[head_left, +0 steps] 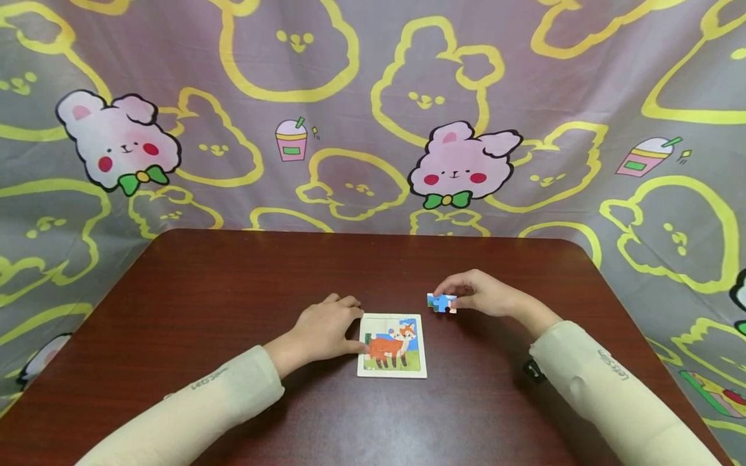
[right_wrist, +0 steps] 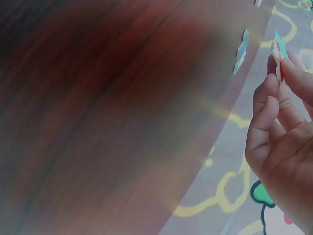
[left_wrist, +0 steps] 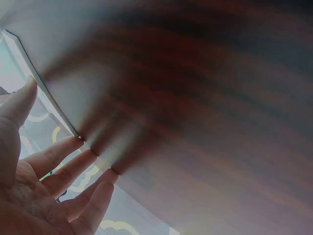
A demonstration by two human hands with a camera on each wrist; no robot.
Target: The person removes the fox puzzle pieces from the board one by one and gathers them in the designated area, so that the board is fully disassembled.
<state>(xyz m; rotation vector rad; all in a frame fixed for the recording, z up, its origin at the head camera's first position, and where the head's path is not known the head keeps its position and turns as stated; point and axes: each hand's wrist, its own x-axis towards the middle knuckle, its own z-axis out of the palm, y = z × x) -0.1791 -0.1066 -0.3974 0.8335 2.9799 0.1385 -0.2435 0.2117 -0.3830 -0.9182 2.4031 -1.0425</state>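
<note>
A small framed jigsaw puzzle [head_left: 393,374] of an orange deer-like animal lies flat on the table, part of its picture area bare. My left hand [head_left: 326,329] rests at its left side. In the left wrist view the thumb [left_wrist: 23,100] touches the frame edge [left_wrist: 46,93], and spread fingertips are on the tabletop by the frame's corner. To the right of the puzzle, my right hand [head_left: 480,296] pinches a jigsaw piece [right_wrist: 279,58] between thumb and fingers. Another blue jigsaw piece [right_wrist: 241,51] lies on the table just beyond.
The dark reddish-brown table [head_left: 262,265] has rounded far corners. Behind it hangs a grey cloth [head_left: 350,129] printed with yellow outlines and cartoon rabbits. Pale sleeves [head_left: 204,401] cover both forearms. A small black object [head_left: 533,371] shows under the right cuff.
</note>
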